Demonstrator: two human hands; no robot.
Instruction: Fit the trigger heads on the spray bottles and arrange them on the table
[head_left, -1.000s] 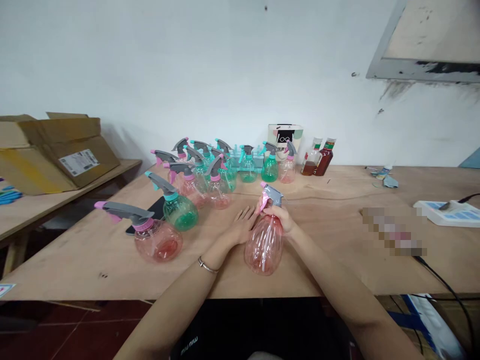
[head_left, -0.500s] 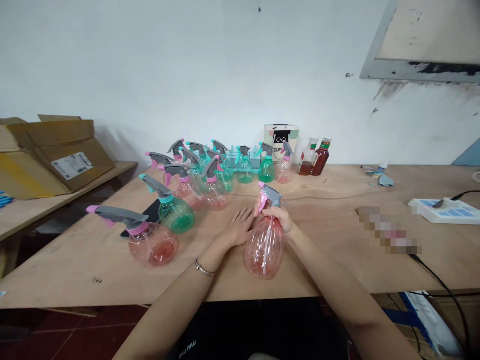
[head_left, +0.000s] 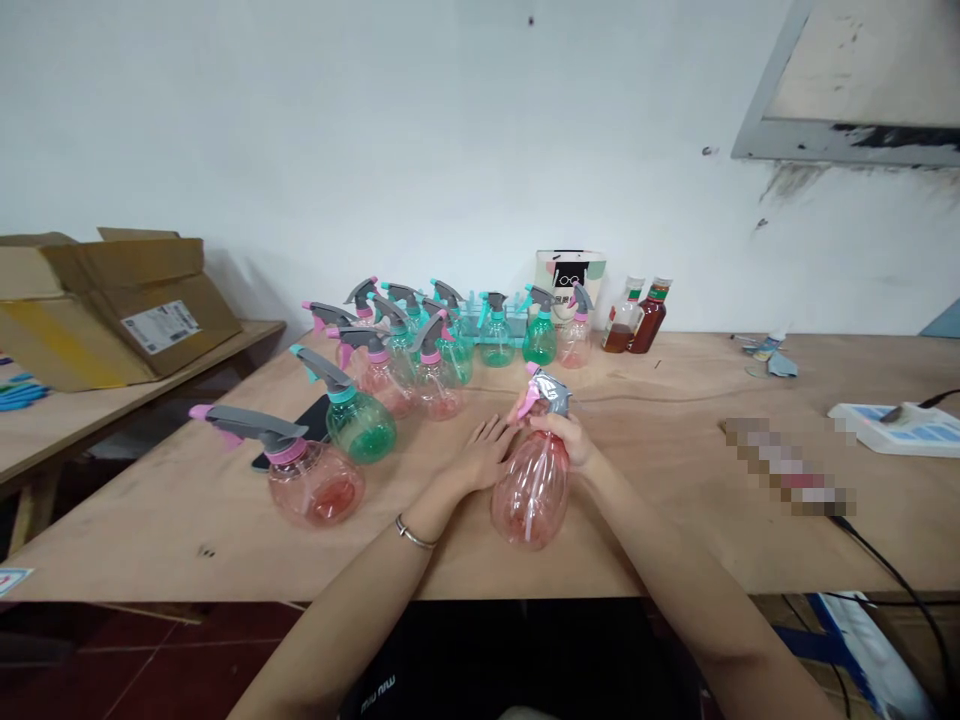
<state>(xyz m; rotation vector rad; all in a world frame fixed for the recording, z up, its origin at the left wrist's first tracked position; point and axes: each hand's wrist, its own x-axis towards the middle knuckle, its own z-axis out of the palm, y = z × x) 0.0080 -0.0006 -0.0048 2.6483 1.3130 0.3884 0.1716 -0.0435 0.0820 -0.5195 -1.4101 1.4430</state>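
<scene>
Head view shows us the fingers of our right hand clamped around the neck and pink trigger of a clear reddish plastic spray bottle with a grey head. It leans near the front edge of the pale brown wooden table; we cannot tell whether its base rests there. Our left hand lies palm down just beside it, fingers stretched and slightly apart, a thin silver bracelet at the wrist. Further left we have a round green spray bottle and, nearer us, a round pink spray bottle. Beyond stand more pink and green spray bottles, two glass bottles of brown liquid and the white wall.
</scene>
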